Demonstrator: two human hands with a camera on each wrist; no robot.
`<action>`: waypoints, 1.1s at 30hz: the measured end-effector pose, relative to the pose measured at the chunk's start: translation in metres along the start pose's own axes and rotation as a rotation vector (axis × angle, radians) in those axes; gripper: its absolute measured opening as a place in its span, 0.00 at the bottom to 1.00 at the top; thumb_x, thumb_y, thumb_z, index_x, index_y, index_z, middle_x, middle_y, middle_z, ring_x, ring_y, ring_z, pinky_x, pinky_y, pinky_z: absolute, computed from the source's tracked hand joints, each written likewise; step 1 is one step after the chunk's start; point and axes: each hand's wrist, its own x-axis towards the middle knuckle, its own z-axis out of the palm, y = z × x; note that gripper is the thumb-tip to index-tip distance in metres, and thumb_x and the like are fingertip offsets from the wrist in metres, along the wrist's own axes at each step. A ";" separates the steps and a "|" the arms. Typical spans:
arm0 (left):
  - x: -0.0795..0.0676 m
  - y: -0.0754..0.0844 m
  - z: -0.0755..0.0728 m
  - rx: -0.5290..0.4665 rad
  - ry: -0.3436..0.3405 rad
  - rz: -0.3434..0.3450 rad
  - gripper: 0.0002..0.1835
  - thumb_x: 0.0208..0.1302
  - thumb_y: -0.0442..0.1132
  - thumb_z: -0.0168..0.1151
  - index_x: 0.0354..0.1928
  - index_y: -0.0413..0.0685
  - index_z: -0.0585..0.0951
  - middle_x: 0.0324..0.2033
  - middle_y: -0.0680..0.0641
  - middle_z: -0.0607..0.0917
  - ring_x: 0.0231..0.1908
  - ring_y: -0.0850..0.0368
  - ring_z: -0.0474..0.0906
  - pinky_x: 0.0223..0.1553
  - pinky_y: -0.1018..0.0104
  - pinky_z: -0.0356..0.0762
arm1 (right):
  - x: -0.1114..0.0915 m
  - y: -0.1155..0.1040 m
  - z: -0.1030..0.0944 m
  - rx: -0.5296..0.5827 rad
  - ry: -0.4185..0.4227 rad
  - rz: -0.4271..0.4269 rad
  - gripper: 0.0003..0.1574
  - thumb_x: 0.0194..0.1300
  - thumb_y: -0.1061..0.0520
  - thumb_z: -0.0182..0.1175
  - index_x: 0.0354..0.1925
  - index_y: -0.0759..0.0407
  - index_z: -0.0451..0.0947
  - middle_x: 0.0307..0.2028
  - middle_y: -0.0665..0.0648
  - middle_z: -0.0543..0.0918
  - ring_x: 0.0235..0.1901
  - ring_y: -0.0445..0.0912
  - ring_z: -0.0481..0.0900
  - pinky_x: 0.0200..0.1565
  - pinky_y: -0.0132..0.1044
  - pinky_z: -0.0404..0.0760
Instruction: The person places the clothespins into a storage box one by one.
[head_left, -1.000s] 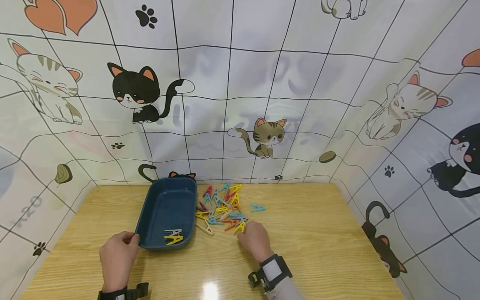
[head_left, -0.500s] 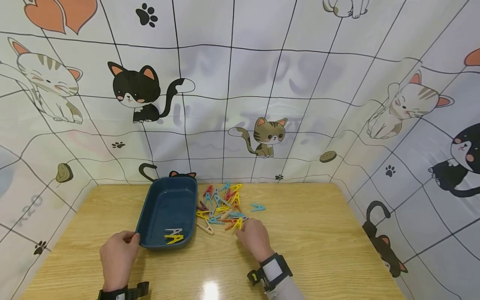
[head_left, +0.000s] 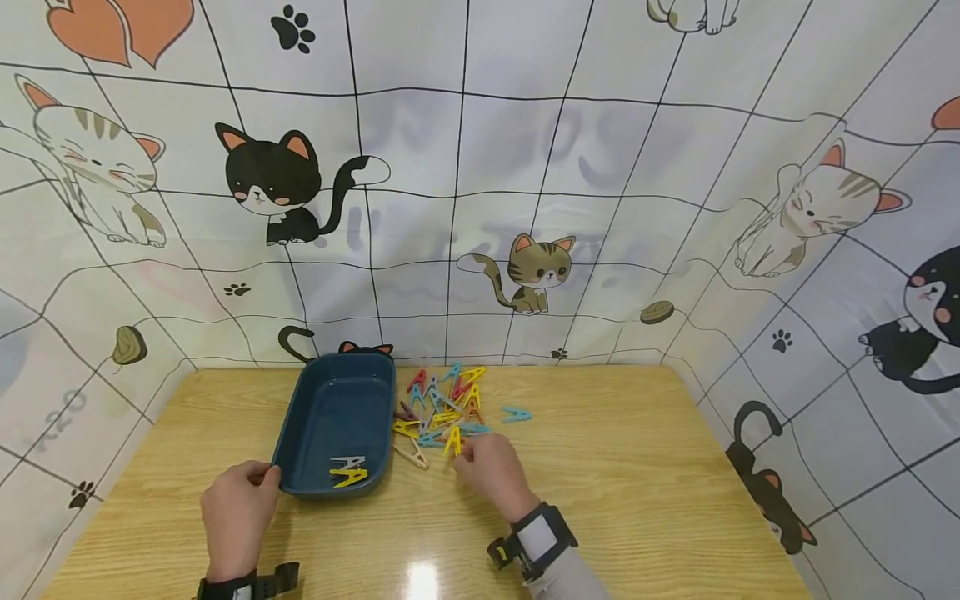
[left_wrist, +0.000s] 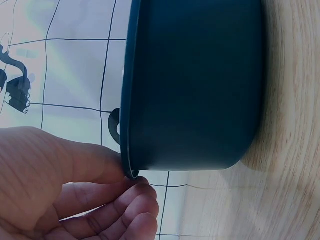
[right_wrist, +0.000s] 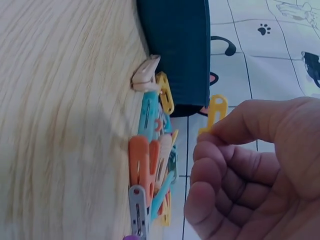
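Note:
A dark blue rectangular tray (head_left: 341,417) stands on the table, with a grey clothespin (head_left: 348,461) and a yellow clothespin (head_left: 349,477) lying at its near end. My left hand (head_left: 238,508) pinches the tray's rim at the near left corner between thumb and fingers, as the left wrist view confirms. My right hand (head_left: 495,475) pinches another yellow clothespin (right_wrist: 216,111) between thumb and forefinger, held up off the table at the near side of a pile. That pile of mixed-colour clothespins (head_left: 442,408) lies right of the tray. In the right wrist view, an orange clothespin (right_wrist: 139,160) lies in the pile.
A lone light blue clothespin (head_left: 516,414) lies right of the pile, and a beige one (head_left: 412,454) lies close to the tray's right side. The wooden table (head_left: 637,492) backs onto a cat-printed cloth wall (head_left: 420,225).
My right hand has lifted the yellow clothespin from the pile's near edge and moved left with it toward the tray. My left hand keeps its grip on the rim.

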 end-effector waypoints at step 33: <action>0.000 0.001 0.000 0.004 0.002 -0.016 0.09 0.61 0.29 0.66 0.35 0.24 0.87 0.26 0.32 0.87 0.23 0.40 0.83 0.23 0.55 0.73 | 0.028 -0.064 0.025 -0.139 -0.085 -0.246 0.28 0.64 0.60 0.65 0.12 0.49 0.63 0.14 0.43 0.55 0.17 0.35 0.55 0.25 0.27 0.55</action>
